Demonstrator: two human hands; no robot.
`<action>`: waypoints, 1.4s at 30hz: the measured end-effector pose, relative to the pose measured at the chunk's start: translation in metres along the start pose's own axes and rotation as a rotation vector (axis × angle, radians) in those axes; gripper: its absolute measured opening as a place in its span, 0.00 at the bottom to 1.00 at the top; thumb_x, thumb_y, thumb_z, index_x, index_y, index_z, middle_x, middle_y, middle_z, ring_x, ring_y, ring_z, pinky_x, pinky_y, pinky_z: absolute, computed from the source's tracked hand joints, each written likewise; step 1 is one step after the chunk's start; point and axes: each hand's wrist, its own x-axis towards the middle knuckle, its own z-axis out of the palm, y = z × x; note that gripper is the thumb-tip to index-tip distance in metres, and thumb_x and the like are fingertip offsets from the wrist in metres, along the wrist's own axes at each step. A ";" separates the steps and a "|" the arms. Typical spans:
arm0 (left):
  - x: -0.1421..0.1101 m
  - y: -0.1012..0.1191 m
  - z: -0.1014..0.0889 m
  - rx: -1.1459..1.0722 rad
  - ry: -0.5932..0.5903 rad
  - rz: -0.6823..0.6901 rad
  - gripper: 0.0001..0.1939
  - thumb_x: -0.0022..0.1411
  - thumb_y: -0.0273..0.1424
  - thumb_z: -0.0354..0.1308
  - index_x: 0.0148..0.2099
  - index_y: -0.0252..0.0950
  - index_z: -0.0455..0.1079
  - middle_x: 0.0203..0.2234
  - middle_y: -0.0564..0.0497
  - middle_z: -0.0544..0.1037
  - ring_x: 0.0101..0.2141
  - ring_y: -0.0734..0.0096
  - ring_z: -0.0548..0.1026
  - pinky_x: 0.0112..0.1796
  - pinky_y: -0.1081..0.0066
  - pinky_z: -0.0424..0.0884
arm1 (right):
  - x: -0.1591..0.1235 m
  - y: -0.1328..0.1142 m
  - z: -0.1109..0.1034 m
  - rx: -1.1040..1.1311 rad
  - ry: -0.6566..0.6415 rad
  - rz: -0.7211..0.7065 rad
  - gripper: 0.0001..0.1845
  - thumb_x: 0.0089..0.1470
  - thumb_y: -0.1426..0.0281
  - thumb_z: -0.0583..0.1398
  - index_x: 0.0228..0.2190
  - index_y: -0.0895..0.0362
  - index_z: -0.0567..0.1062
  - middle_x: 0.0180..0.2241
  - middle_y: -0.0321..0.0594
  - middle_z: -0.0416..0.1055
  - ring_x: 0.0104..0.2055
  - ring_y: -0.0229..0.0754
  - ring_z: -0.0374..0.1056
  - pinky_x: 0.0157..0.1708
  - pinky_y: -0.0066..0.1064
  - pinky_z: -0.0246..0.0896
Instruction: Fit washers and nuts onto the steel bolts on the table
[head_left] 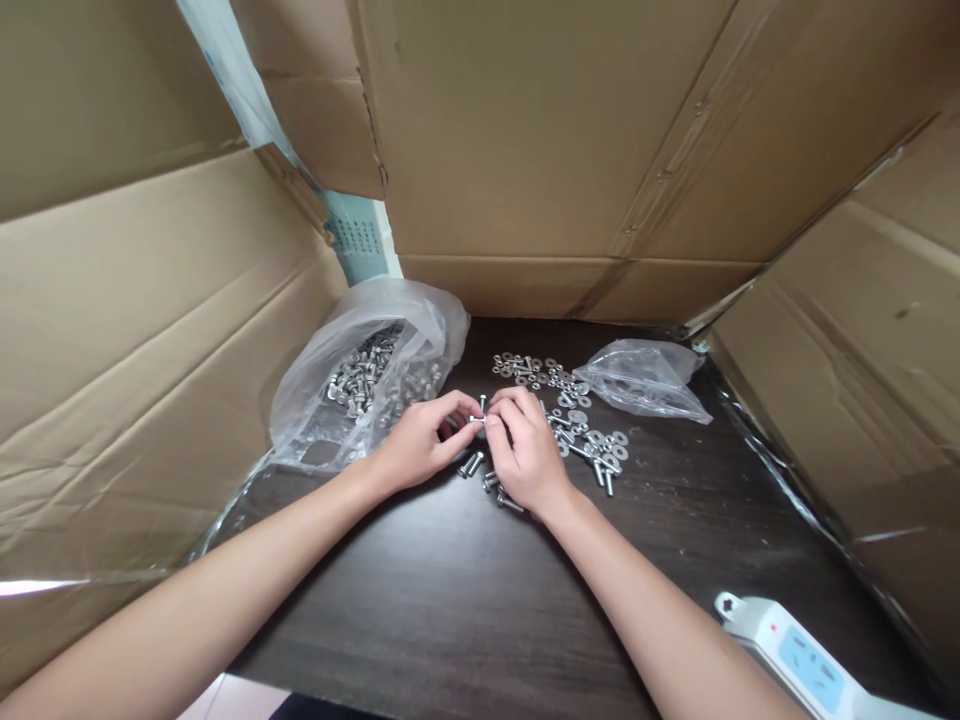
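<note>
My left hand (pixel 429 440) pinches a small silver bolt (pixel 475 419) between thumb and fingertips. Against the bolt's other end, my right hand (pixel 531 455) has its thumb and fingers closed; whether a nut or washer sits there is too small to tell. Just beyond the fingertips is another bolt (pixel 483 402). On the dark table (pixel 420 600) below the hands lie a few bolts (pixel 471 464), with more bolts (pixel 504 494) partly hidden by my right hand. Right of that hand spreads a loose heap of bolts, nuts and washers (pixel 592 445).
An open clear plastic bag (pixel 300 405) full of metal fasteners stands at the left. Another crumpled clear bag (pixel 649 378) lies at the back right. Cardboard walls (pixel 540 130) enclose the table. A white power strip (pixel 757 625) sits at the front right.
</note>
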 end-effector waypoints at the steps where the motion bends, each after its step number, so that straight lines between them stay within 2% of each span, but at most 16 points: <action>1: 0.000 0.000 0.000 0.004 0.000 0.010 0.06 0.69 0.33 0.58 0.45 0.36 0.72 0.35 0.51 0.81 0.32 0.73 0.78 0.34 0.74 0.74 | 0.000 0.001 0.001 -0.014 0.009 -0.006 0.12 0.67 0.71 0.51 0.32 0.54 0.70 0.39 0.46 0.70 0.43 0.48 0.66 0.45 0.44 0.64; 8: 0.001 0.001 0.000 -0.020 0.036 -0.007 0.08 0.70 0.34 0.57 0.45 0.36 0.72 0.33 0.52 0.80 0.32 0.72 0.78 0.34 0.75 0.74 | 0.001 0.002 0.001 0.024 0.037 0.031 0.19 0.70 0.68 0.49 0.27 0.53 0.69 0.35 0.44 0.70 0.39 0.47 0.64 0.42 0.43 0.61; 11: 0.002 0.000 0.000 -0.037 0.079 -0.026 0.08 0.70 0.36 0.57 0.45 0.36 0.71 0.34 0.51 0.80 0.33 0.72 0.79 0.35 0.74 0.75 | 0.001 0.000 -0.002 0.068 0.032 0.064 0.15 0.69 0.70 0.49 0.30 0.54 0.69 0.36 0.43 0.69 0.41 0.47 0.65 0.44 0.42 0.62; 16: 0.001 0.000 0.001 -0.048 0.050 -0.026 0.08 0.70 0.35 0.57 0.45 0.36 0.71 0.32 0.51 0.80 0.32 0.71 0.79 0.34 0.74 0.75 | 0.001 -0.002 -0.004 0.092 -0.032 0.037 0.07 0.65 0.71 0.52 0.34 0.53 0.67 0.39 0.43 0.69 0.43 0.48 0.65 0.46 0.42 0.63; 27: 0.000 -0.003 0.000 -0.013 -0.026 -0.003 0.08 0.70 0.35 0.57 0.46 0.37 0.72 0.34 0.51 0.80 0.33 0.71 0.78 0.35 0.74 0.74 | 0.001 0.002 -0.001 0.059 -0.027 -0.013 0.13 0.66 0.72 0.50 0.28 0.53 0.67 0.36 0.43 0.69 0.41 0.47 0.65 0.43 0.42 0.63; 36: 0.001 -0.001 0.000 0.025 0.053 0.042 0.08 0.70 0.34 0.58 0.45 0.36 0.74 0.35 0.49 0.79 0.34 0.71 0.77 0.34 0.74 0.75 | 0.001 0.000 -0.001 0.064 -0.018 0.017 0.15 0.69 0.69 0.49 0.30 0.53 0.68 0.36 0.43 0.69 0.41 0.47 0.65 0.43 0.42 0.62; 42: -0.001 -0.003 0.001 0.028 0.051 0.073 0.08 0.69 0.34 0.60 0.45 0.36 0.75 0.35 0.50 0.80 0.32 0.72 0.77 0.33 0.74 0.74 | 0.001 0.001 -0.001 0.074 -0.044 0.049 0.13 0.68 0.70 0.49 0.31 0.53 0.68 0.37 0.43 0.69 0.41 0.47 0.65 0.44 0.42 0.63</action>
